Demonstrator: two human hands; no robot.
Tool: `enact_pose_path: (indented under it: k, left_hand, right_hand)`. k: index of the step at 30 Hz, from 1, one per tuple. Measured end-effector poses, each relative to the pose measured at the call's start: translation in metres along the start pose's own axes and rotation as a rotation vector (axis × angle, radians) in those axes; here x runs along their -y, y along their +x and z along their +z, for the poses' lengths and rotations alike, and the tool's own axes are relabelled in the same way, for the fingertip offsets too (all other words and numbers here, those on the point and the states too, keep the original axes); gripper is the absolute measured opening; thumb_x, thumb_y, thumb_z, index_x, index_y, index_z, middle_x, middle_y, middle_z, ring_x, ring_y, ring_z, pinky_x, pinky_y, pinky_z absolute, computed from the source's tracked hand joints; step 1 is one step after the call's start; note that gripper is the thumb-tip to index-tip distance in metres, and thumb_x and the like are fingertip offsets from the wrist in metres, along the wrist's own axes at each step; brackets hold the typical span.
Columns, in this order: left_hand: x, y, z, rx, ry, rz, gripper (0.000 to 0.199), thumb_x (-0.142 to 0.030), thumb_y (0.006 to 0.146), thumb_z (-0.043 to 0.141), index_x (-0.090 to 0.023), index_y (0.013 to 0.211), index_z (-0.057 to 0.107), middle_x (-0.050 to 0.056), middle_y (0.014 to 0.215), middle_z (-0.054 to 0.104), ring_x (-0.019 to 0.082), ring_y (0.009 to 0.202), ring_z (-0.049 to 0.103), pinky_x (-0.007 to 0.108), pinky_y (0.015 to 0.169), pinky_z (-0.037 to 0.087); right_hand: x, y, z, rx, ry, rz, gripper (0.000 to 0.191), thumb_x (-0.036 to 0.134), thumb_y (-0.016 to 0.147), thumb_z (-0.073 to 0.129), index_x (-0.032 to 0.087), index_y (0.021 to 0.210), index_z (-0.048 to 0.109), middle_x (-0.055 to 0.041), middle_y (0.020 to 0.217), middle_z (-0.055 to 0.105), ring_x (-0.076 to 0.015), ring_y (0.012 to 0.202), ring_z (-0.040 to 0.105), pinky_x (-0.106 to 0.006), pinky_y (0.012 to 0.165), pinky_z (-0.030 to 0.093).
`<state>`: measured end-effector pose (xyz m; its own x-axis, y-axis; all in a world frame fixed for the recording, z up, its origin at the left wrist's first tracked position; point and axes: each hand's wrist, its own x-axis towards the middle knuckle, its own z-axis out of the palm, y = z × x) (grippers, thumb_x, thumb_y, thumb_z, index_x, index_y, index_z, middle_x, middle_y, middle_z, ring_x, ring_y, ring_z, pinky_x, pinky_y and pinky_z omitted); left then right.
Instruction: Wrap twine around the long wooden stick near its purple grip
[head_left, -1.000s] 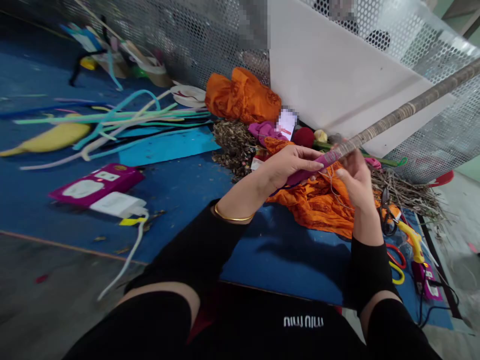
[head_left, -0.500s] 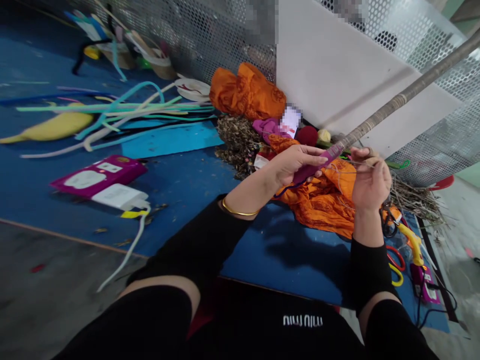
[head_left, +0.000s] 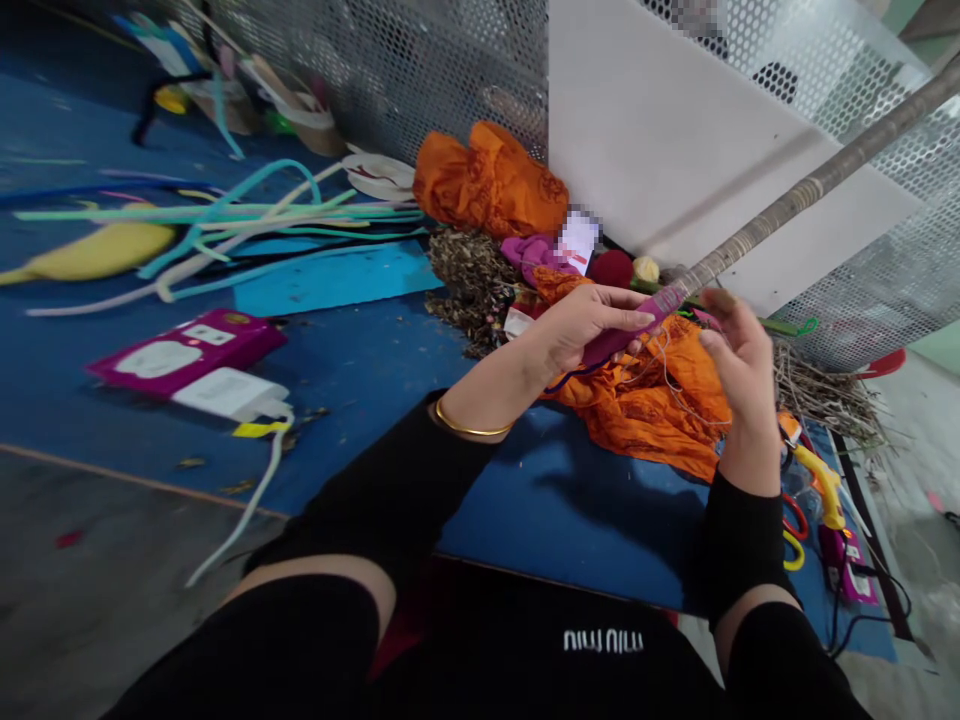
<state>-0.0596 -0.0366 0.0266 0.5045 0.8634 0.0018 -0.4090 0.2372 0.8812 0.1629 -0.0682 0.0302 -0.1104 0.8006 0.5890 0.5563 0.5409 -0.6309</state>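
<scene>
A long wooden stick slants up to the right, its lower end wrapped in purple cloth. My left hand is closed round that wrapped end, thumb on top. Beside the stick, a little to the right, my right hand has its fingers bent but apart, and I see nothing gripped in it. A thin pale thread hangs in loose loops below the stick, over orange patterned cloth. Dark blue cord trails from the lower end of the wrap.
Dried plant matter, a rolled orange cloth and a phone lie behind. Leftward are pipe-cleaner-like strips and a purple power strip. Twigs, a yellow glue gun and scissors lie right.
My right hand has opened from a pinch on the thread, which now hangs slack over the orange cloth. The left hand keeps its hold on the stick.
</scene>
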Motion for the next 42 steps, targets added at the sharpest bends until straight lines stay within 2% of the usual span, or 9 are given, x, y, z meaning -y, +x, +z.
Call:
enact_pose_path:
  k: [3, 7, 11, 14, 18, 22, 33, 39, 42]
  left_hand:
    - [0.003, 0.001, 0.000, 0.005, -0.005, 0.010, 0.028, -0.014, 0.067, 0.090, -0.009, 0.092, 0.079, 0.004, 0.077, 0.075, 0.009, 0.057, 0.063, 0.019, 0.056, 0.051]
    - [0.002, 0.001, 0.000, -0.022, -0.025, 0.019, 0.027, -0.012, 0.067, 0.089, -0.009, 0.091, 0.079, 0.004, 0.076, 0.075, 0.008, 0.055, 0.062, 0.019, 0.054, 0.050]
    - [0.004, 0.002, 0.002, -0.032, -0.013, 0.017, 0.026, -0.013, 0.070, 0.086, -0.010, 0.094, 0.078, 0.003, 0.076, 0.074, 0.008, 0.052, 0.060, 0.019, 0.048, 0.045]
    - [0.010, 0.004, 0.004, 0.018, -0.005, 0.014, 0.021, -0.015, 0.073, 0.083, -0.010, 0.092, 0.077, 0.003, 0.077, 0.072, 0.007, 0.050, 0.057, 0.019, 0.044, 0.039]
    - [0.018, 0.005, 0.005, 0.095, 0.010, -0.011, 0.016, -0.014, 0.071, 0.081, -0.011, 0.083, 0.072, -0.002, 0.062, 0.061, 0.005, 0.045, 0.047, 0.018, 0.042, 0.034]
    - [0.017, 0.000, 0.010, 0.056, 0.047, 0.015, 0.021, -0.011, 0.070, 0.079, -0.010, 0.090, 0.073, -0.005, 0.057, 0.057, 0.005, 0.044, 0.045, 0.017, 0.043, 0.032]
    - [0.017, 0.000, 0.013, -0.031, 0.048, 0.053, 0.037, -0.007, 0.069, 0.078, -0.009, 0.106, 0.072, -0.003, 0.061, 0.066, 0.005, 0.043, 0.049, 0.017, 0.045, 0.036]
    - [0.016, 0.007, 0.005, 0.043, 0.150, 0.014, 0.014, -0.010, 0.071, 0.076, -0.010, 0.084, 0.069, -0.002, 0.055, 0.060, 0.006, 0.041, 0.048, 0.017, 0.041, 0.035]
    - [0.013, 0.008, 0.001, 0.069, 0.130, -0.015, 0.007, -0.009, 0.073, 0.072, -0.010, 0.077, 0.068, -0.001, 0.056, 0.060, 0.006, 0.042, 0.048, 0.017, 0.042, 0.035]
  right_hand:
    - [0.003, -0.001, 0.034, 0.149, 0.395, 0.077, 0.069, 0.074, 0.074, 0.079, 0.026, 0.122, 0.067, -0.0068, 0.118, 0.076, -0.0246, 0.108, 0.074, -0.040, 0.095, 0.063]
    - [0.008, -0.006, 0.033, 0.199, 0.258, 0.157, 0.044, 0.063, 0.093, 0.066, 0.021, 0.082, 0.071, 0.0014, 0.066, 0.065, -0.0142, 0.061, 0.063, -0.032, 0.069, 0.060]
    - [0.016, -0.005, 0.028, -0.199, 0.300, -0.169, 0.041, 0.048, 0.099, 0.064, 0.021, 0.069, 0.066, -0.0042, 0.093, 0.067, -0.0194, 0.101, 0.071, -0.038, 0.098, 0.059]
    - [0.019, -0.004, 0.044, -0.289, 0.520, -0.231, 0.045, 0.054, 0.103, 0.053, 0.023, 0.072, 0.058, -0.0030, 0.087, 0.063, -0.0192, 0.097, 0.071, -0.042, 0.098, 0.059]
    - [0.021, -0.004, 0.056, -0.259, 0.746, -0.083, 0.050, 0.060, 0.099, 0.060, 0.022, 0.068, 0.049, 0.0055, 0.060, 0.037, -0.0091, 0.053, 0.046, -0.029, 0.066, 0.054]
    - [0.026, -0.006, 0.048, -0.260, 0.760, 0.120, 0.049, 0.057, 0.089, 0.076, 0.020, 0.065, 0.056, 0.0081, 0.055, 0.035, -0.0044, 0.047, 0.026, -0.022, 0.049, 0.031]
    - [0.043, -0.013, 0.052, -0.394, 0.603, 0.210, 0.051, 0.062, 0.083, 0.079, 0.019, 0.063, 0.059, 0.0062, 0.058, 0.050, -0.0037, 0.048, 0.031, -0.022, 0.048, 0.027]
    - [0.041, -0.018, 0.042, -0.189, 0.436, 0.086, 0.047, 0.058, 0.099, 0.062, 0.020, 0.071, 0.064, 0.0044, 0.061, 0.054, -0.0074, 0.053, 0.044, -0.024, 0.054, 0.039]
    - [0.044, -0.017, 0.033, -0.098, 0.295, -0.112, 0.044, 0.050, 0.104, 0.055, 0.022, 0.072, 0.064, 0.0008, 0.069, 0.062, -0.0138, 0.072, 0.063, -0.031, 0.077, 0.054]
